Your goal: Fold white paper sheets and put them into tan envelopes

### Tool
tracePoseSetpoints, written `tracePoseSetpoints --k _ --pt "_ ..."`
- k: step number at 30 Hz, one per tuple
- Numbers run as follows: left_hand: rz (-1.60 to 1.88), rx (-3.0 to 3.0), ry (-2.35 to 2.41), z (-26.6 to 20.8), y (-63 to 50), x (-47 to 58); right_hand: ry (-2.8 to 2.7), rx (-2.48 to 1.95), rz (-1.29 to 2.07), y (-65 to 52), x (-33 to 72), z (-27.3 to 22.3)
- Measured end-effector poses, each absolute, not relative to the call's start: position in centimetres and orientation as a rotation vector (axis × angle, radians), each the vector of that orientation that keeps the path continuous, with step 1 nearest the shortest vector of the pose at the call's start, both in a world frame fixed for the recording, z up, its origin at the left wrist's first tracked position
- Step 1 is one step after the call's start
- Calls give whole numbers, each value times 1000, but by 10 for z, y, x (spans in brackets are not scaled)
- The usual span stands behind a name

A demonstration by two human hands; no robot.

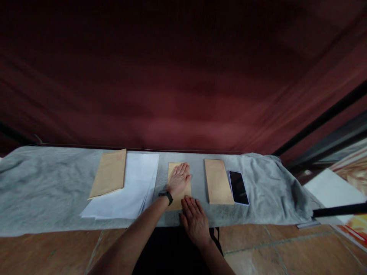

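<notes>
A brown paper envelope (pixel 174 205) lies upright in front of me on the grey cloth. My left hand (pixel 178 178), with a dark watch on its wrist, rests flat on the envelope's upper part, fingers stretched out. Lower down, my right hand (pixel 195 219) lies palm down with its fingertips at the envelope's near right edge. Both hands hide much of it. To the right is a second brown envelope (pixel 219 181), or a small stack of them. On the left, another brown envelope (pixel 110 172) partly covers several white paper sheets (pixel 140 179).
A phone (pixel 238 187) with a pale purple case lies beside the right envelope. The grey cloth (pixel 51 187) covers a narrow table against a dark red panel (pixel 183 95). Black metal bars (pixel 323 122) and a white board (pixel 334 189) stand at the right. Tiled floor (pixel 252 244) shows below.
</notes>
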State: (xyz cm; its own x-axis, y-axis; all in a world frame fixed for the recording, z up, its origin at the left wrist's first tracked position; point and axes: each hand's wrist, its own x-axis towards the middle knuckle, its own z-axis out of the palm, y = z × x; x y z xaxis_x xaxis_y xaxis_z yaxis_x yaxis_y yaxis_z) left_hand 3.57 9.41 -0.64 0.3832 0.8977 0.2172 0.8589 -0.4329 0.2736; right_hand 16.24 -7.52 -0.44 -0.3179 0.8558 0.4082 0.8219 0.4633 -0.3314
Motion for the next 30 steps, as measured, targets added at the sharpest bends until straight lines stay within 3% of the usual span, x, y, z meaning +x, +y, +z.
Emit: tracePoseSetpoints --k 9,30 --pt "470 2549 1516 -6 111 34 -2183 -1412 102 -75 162 -3" --pt "376 2685 1186 -1 29 15 -2000 -1440 193 -76 168 -13"
